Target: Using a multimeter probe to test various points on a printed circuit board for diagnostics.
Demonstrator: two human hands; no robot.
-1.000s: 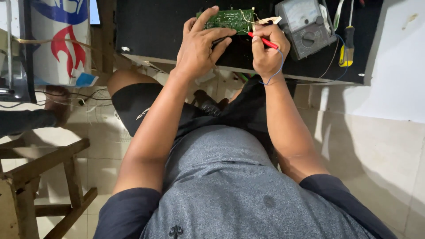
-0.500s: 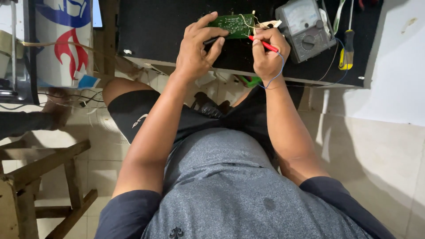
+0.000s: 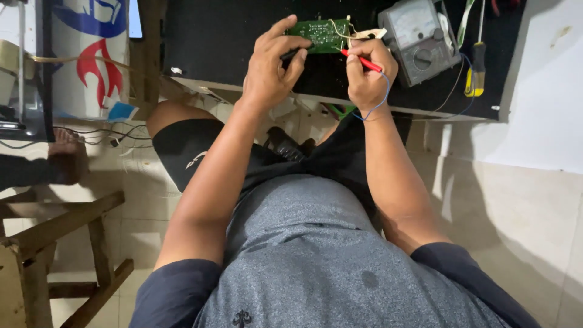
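Your left hand (image 3: 270, 64) pinches a black probe on the green circuit board (image 3: 320, 33) | right hand (image 3: 367, 73) grips red probe (image 3: 362, 61) | board near the black table's (image 3: 212, 48) front edge, meter (image 3: 419, 39) just right | open floor below | hands unmoved since earlier.

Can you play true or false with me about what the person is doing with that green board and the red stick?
1. The right hand holds a red probe against the green circuit board. True.
2. The left hand is resting on the person's knee. False: it is up at the circuit board, with a dark probe between its fingers.
3. A grey meter with a dial lies to the right of the board. True.
4. The screwdriver with the yellow and black handle is in the right hand. False: it lies on the black table, beyond the meter.
5. The circuit board is blue. False: it is green.
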